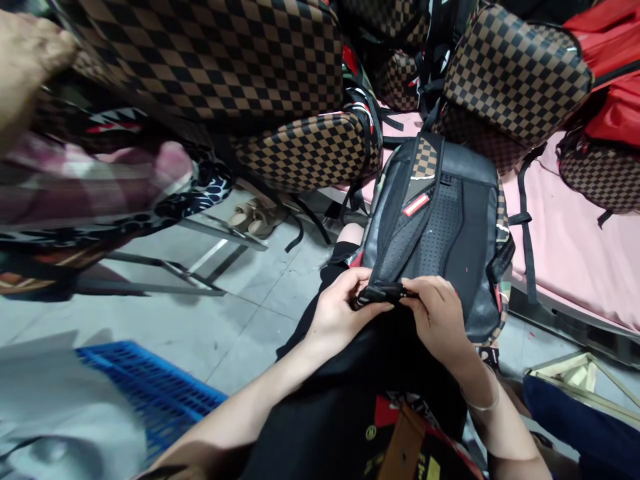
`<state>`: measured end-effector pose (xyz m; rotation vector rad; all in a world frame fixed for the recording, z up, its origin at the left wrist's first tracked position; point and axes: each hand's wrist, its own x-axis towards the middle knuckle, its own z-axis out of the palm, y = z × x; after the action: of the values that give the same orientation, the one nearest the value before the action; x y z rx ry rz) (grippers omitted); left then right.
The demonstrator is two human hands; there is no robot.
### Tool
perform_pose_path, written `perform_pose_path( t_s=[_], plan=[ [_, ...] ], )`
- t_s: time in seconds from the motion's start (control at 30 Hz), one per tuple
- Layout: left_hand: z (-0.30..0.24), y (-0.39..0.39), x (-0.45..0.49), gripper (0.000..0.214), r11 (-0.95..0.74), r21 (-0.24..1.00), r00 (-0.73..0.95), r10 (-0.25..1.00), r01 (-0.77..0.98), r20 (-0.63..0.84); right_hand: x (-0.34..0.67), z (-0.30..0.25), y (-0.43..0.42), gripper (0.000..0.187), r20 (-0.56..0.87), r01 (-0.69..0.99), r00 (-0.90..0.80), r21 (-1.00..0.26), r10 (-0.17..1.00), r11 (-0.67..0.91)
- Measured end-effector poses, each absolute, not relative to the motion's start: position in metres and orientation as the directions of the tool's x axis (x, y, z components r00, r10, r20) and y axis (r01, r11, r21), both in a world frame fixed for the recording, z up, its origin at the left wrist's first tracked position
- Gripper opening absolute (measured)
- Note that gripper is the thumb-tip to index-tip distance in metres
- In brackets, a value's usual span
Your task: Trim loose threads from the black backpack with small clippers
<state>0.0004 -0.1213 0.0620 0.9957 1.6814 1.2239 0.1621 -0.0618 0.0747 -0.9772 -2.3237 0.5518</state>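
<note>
Pinching, with left hand point(336, 313) and right hand point(439, 319), a black strap end point(381, 292) at the foot of the lap-propped backpack point(440, 227): soft, light webbing, probably limp, best gripped near its buckle.

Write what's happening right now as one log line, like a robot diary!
left hand: pinching black strap | right hand: pinching same strap | backpack: on lap, back panel up | nearby: checkered bags, blue crate

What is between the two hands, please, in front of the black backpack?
In the head view, a black strap buckle spans between the left hand and right hand; both pinch it against the black backpack.
</note>
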Motion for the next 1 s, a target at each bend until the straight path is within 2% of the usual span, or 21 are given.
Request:
perform_pose_path(
  t_s=[0.33, 0.47, 0.57, 0.63, 0.7, 0.8, 0.9, 1.0],
  plan=[
    [0.066, -0.118, 0.002, 0.038, 0.186, 0.982, -0.318, 0.929, -0.034, -0.187, 0.157, 0.076, -0.060, 0.013, 0.386, 0.500, -0.560, -0.547, 0.733, 0.671],
    [0.072, -0.116, 0.001, 0.039, 0.232, 0.964, -0.310, 0.914, -0.132, -0.263, 0.165, 0.076, -0.056, 0.011, 0.418, 0.380, -0.398, -0.736, 0.817, 0.561],
    [0.075, -0.116, 0.003, 0.037, 0.242, 0.944, -0.284, 0.911, -0.223, -0.300, 0.168, 0.077, -0.052, 0.019, 0.275, 0.307, -0.312, -0.877, 0.910, 0.370],
    [0.075, -0.116, 0.005, 0.038, 0.235, 0.939, -0.270, 0.915, -0.250, -0.301, 0.164, 0.079, -0.052, 0.028, 0.134, 0.264, -0.359, -0.934, 0.924, 0.239],
    [0.075, -0.115, 0.007, 0.041, 0.230, 0.942, -0.256, 0.921, -0.246, -0.292, 0.156, 0.079, -0.052, 0.030, 0.045, 0.250, -0.439, -0.953, 0.897, 0.170],
    [0.074, -0.115, 0.006, 0.045, 0.225, 0.955, -0.233, 0.935, -0.195, -0.268, 0.147, 0.079, -0.053, 0.014, 0.033, 0.277, -0.487, -0.942, 0.873, 0.190],
    [0.071, -0.117, 0.003, 0.044, 0.210, 0.972, -0.201, 0.953, -0.105, -0.228, 0.144, 0.078, -0.053, 0.024, 0.060, 0.290, -0.456, -0.933, 0.888, 0.212],
    [0.065, -0.121, 0.003, 0.051, 0.157, 0.987, -0.251, 0.957, 0.028, -0.145, 0.145, 0.078, -0.053, 0.025, 0.015, 0.268, -0.419, -0.953, 0.908, 0.139]
  ],
)
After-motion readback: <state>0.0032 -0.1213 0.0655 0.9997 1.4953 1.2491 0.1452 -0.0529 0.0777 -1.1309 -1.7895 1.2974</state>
